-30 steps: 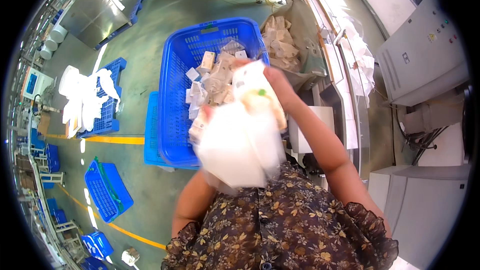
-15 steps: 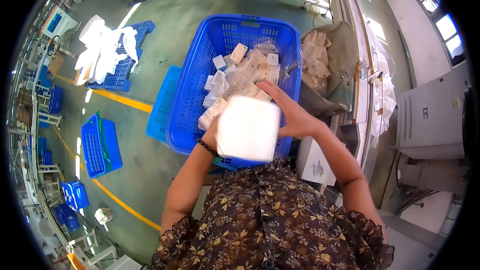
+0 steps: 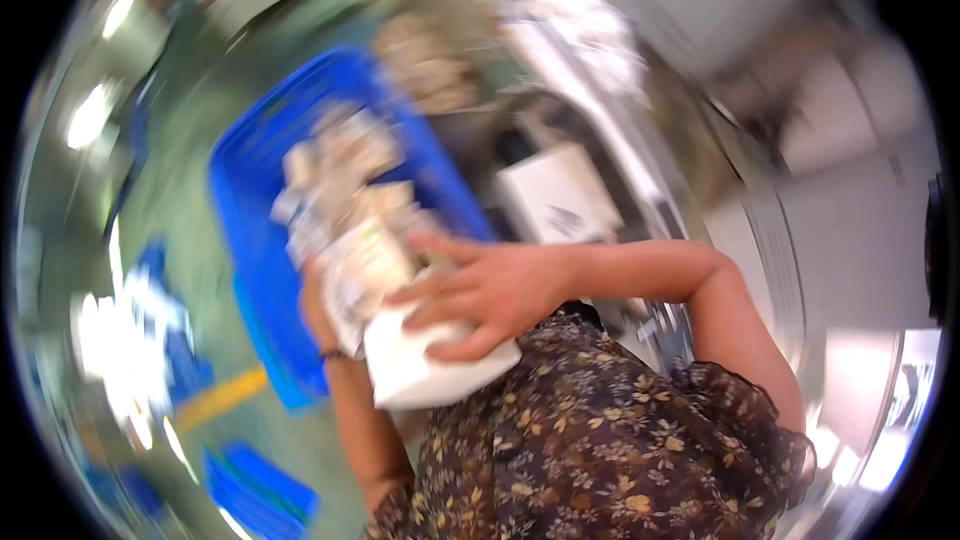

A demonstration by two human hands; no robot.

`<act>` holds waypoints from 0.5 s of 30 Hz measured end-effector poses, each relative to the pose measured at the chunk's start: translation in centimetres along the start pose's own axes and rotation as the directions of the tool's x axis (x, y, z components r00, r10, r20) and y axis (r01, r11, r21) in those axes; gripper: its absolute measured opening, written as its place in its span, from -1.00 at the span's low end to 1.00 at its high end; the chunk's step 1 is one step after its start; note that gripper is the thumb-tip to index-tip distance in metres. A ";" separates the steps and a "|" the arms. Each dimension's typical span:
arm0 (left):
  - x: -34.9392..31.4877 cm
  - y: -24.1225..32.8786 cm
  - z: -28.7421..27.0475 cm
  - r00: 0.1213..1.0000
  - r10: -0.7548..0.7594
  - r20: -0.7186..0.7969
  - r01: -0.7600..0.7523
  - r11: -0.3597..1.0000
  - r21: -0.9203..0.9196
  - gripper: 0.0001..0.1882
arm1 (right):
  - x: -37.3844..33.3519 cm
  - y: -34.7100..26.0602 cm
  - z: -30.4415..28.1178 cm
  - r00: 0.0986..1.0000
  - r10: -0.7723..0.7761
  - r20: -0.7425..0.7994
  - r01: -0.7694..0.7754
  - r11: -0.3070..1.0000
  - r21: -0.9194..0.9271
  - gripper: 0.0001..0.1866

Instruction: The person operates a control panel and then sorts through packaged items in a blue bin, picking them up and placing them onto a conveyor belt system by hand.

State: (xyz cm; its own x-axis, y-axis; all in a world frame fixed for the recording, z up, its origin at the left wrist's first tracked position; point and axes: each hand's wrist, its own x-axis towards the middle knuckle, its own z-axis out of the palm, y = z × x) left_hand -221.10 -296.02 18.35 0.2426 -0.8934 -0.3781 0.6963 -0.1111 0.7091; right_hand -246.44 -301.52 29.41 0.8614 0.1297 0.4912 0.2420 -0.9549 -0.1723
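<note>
A thick white stack of paper-like sheets (image 3: 430, 370) is held low against my patterned blouse. My right hand (image 3: 475, 295) lies over its upper side, fingers spread and pressed on it. My left hand (image 3: 318, 315), with a dark bead bracelet at the wrist, supports its left side; most of those fingers are hidden. Just beyond the stack, a pale printed pack (image 3: 370, 260) shows, and blur hides whether my left hand touches it. Small boxes and clear bags (image 3: 340, 155) lie in the blue slotted crate (image 3: 232, 180) in front of me.
A white box (image 3: 565, 195) stands right of the crate, beside a long bench edge (image 3: 600, 120). A sack of pale bags (image 3: 425, 60) is beyond the crate. Another blue crate (image 3: 262, 490) is on the floor at lower left. Grey cabinets (image 3: 850, 230) stand at right.
The view has swung round to the right and blurred, so the crate now appears tilted and farther left. The white stack has come down toward my body, and my right hand has moved over it.
</note>
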 end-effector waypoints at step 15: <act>13.6 -11.0 -18.7 0.992 0.125 -0.020 0.009 0.091 0.996 -0.41 | -32.2 -17.7 0.1 -0.524 0.833 0.179 0.270 -0.037 0.962 -0.32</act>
State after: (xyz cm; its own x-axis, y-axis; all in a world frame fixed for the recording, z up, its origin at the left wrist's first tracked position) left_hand -212.81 -298.81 -5.70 0.3413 -0.8914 -0.2982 -0.6070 -0.4513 0.6541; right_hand -278.43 -288.78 16.60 -0.1696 -0.8155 -0.5534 0.6533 0.3273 -0.6826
